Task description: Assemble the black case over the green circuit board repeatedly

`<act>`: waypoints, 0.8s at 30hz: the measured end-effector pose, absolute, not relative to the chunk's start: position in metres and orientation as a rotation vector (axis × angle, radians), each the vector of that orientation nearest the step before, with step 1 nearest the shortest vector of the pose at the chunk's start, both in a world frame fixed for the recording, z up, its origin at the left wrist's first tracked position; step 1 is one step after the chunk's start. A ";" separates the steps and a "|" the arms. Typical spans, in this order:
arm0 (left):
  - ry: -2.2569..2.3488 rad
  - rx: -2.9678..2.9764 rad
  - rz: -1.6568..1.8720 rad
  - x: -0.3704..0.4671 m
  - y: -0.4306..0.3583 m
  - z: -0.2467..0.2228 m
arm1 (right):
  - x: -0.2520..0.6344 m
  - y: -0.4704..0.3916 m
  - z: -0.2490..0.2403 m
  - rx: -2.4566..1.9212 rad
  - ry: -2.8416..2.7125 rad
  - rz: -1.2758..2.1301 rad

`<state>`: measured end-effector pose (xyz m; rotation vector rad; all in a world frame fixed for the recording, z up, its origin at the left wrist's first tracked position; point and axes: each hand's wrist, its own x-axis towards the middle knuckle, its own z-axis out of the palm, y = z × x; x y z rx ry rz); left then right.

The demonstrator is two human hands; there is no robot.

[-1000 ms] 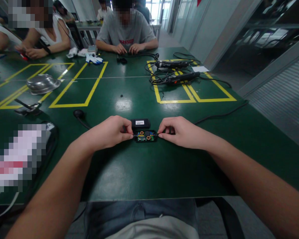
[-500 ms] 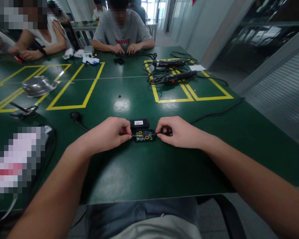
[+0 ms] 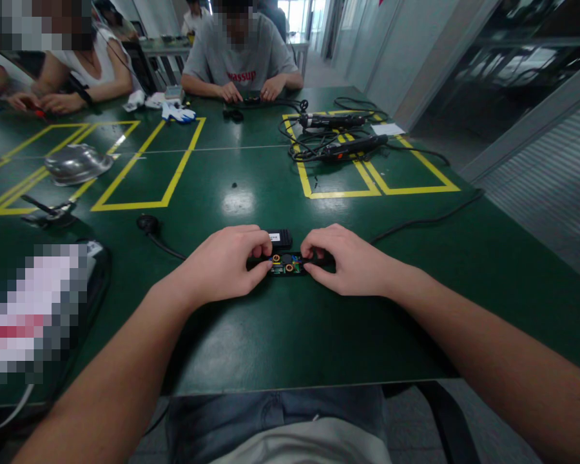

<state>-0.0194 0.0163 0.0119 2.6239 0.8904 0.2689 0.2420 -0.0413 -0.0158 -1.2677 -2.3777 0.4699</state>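
In the head view, a small black power-adapter case (image 3: 287,272) lies uncovered on the table, with a green circuit board (image 3: 280,269) and copper coils inside. My left hand (image 3: 239,261) has its thumb and fingers closed on the case's left end. At the opposite end, my right hand (image 3: 345,261) grips the case's right side, its thumb on the near corner. Just behind sits the black cover (image 3: 283,238) with a white label, partly hidden by my left fingers. Black cables lead away from both ends, partly under my hands.
A plug (image 3: 148,223) rests left of my hands. Farther left are a metal bowl-shaped part (image 3: 78,164) and a dark clamp-like tool (image 3: 51,211). Corded black tools (image 3: 352,147) lie at the back right. Across the table a person (image 3: 244,58) works with both hands.
My left hand has shifted right and moved farther over the left end of the case, covering part of the cover. My right hand's fingers have moved onto the right end.
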 end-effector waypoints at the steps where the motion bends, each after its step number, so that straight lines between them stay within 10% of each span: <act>1: 0.878 2.628 0.278 -0.019 0.016 0.012 | 0.242 -0.042 -0.016 -1.260 -2.380 0.467; 24: 0.903 2.648 0.249 -0.016 0.014 0.012 | 0.240 -0.050 -0.021 -0.953 -2.462 0.233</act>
